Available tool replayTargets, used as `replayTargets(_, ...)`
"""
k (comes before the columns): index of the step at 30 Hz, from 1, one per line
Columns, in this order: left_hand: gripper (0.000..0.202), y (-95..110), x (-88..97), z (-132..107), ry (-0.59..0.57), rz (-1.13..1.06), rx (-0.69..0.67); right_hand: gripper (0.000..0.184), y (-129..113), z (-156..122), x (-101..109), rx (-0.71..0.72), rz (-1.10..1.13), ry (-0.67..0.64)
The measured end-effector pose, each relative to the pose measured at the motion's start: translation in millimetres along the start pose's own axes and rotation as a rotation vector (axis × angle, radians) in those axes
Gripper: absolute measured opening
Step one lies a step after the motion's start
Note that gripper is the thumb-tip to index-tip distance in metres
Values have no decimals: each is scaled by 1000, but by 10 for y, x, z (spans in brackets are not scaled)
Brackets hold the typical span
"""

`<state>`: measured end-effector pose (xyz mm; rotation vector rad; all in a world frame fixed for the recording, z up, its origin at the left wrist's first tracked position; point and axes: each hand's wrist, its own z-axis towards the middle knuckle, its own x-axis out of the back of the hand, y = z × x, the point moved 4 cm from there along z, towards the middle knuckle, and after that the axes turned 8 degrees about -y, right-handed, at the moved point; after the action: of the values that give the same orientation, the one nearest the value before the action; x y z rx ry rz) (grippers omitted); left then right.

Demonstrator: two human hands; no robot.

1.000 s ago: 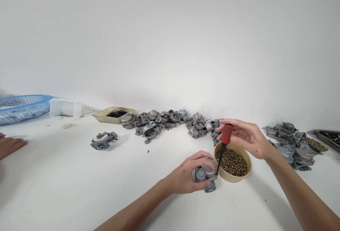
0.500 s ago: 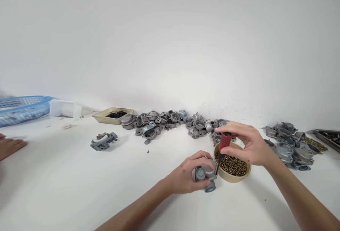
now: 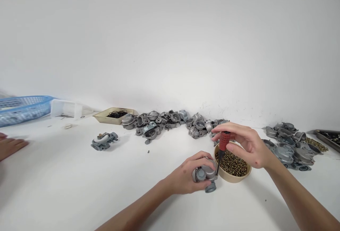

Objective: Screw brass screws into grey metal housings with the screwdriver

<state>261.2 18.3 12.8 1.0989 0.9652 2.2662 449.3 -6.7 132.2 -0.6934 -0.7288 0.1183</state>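
Note:
My left hand (image 3: 190, 174) is wrapped round a grey metal carburetor (image 3: 208, 170), steadying it low over the white table. In my right hand (image 3: 245, 144) is a red-handled screwdriver (image 3: 225, 141), held upright between thumb and fingers. Its tip meets the right edge of the carburetor; the screw under it is too small to make out. Just behind and to the right stands a round cream tub (image 3: 233, 179) full of brass-coloured screws (image 3: 233, 165), partly covered by my right hand.
A single carburetor body (image 3: 104, 141) lies at left. Heaps of grey metal parts (image 3: 150, 126) line the wall, with another heap (image 3: 292, 149) at right. A tray of black rings (image 3: 114, 116), a blue basket (image 3: 25, 110) and another person's hand (image 3: 12, 147) are further left.
My right thumb and fingers have loosened and shifted slightly round the screwdriver handle, which stands a little differently tilted. My left hand and the carburetor stay nearly where they were.

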Motion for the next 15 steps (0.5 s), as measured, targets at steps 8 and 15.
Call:
replayTargets(8,29,23,4,6,-1,-2,-5,37,-133,32,-2,84,-195,15)
replayTargets(15,29,7,-4,0,0,15,-2,39,-101,11,30,38,-257,42)
